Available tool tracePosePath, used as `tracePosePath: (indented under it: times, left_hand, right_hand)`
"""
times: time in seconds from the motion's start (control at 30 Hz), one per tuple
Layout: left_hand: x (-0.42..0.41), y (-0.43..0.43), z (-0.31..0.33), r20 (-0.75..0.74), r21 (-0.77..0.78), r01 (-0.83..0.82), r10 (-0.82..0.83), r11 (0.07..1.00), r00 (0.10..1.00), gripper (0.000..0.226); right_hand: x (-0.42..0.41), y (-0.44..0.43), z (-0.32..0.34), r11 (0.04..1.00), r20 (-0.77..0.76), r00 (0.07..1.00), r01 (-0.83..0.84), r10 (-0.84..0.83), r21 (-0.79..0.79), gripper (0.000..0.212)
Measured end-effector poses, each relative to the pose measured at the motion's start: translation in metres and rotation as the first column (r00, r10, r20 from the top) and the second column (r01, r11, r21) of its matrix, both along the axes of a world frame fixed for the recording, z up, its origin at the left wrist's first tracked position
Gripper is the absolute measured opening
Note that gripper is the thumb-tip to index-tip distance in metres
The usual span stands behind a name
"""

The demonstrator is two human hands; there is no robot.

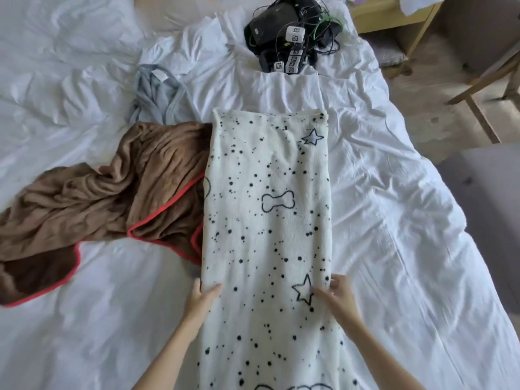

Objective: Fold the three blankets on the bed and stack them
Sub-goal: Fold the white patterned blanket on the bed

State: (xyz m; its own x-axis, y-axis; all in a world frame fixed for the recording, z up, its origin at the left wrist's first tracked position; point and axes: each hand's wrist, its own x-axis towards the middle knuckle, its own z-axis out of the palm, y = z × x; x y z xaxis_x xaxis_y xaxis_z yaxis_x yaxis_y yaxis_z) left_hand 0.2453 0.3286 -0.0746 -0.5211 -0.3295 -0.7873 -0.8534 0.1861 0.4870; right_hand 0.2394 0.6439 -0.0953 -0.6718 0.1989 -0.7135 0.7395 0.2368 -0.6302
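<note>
A white blanket with black dots, stars and bones lies folded into a long strip down the middle of the bed. My left hand grips its left edge, thumb on top. At the right edge my right hand pinches the fabric beside a star. A brown blanket with red trim lies crumpled to the left, partly under the white one. Behind it a pale blue-grey blanket sits bunched up.
The bed has a rumpled white sheet. A pile of black gear with cables and tagged white cubes sits at the far end. Wooden furniture and a chair stand off the bed's right side.
</note>
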Motion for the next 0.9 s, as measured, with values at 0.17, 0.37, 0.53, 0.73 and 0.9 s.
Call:
tracePosePath:
  times: [0.17,0.37,0.53,0.73,0.9]
  left_hand:
    - [0.106,0.011,0.003,0.067,0.023,-0.002,0.0,1.0,0.998,0.067]
    - [0.209,0.007,-0.011,0.059,0.124,-0.018,0.011,0.992,0.998,0.077]
    - [0.258,0.001,-0.03,-0.012,0.249,-0.106,0.113,0.963,0.994,0.098]
    - [0.3,0.014,-0.037,-0.161,0.099,0.21,-0.193,0.973,0.968,0.066]
    - [0.348,0.018,-0.035,-0.337,-0.389,0.369,-0.503,0.844,0.796,0.028]
  right_hand:
    - [0.125,-0.016,0.006,0.986,-0.001,0.997,-0.072,0.073,0.148,0.071]
    - [0.24,-0.039,0.011,0.872,-0.283,0.923,-0.1,0.262,0.48,0.058]
    - [0.32,-0.074,0.003,0.894,-0.337,0.897,-0.123,0.286,0.43,0.05]
    - [0.382,-0.108,0.007,0.845,-0.474,0.78,-0.127,0.409,0.52,0.023]
    - [0.406,-0.137,-0.008,0.821,-0.38,0.737,-0.425,0.559,0.382,0.041]
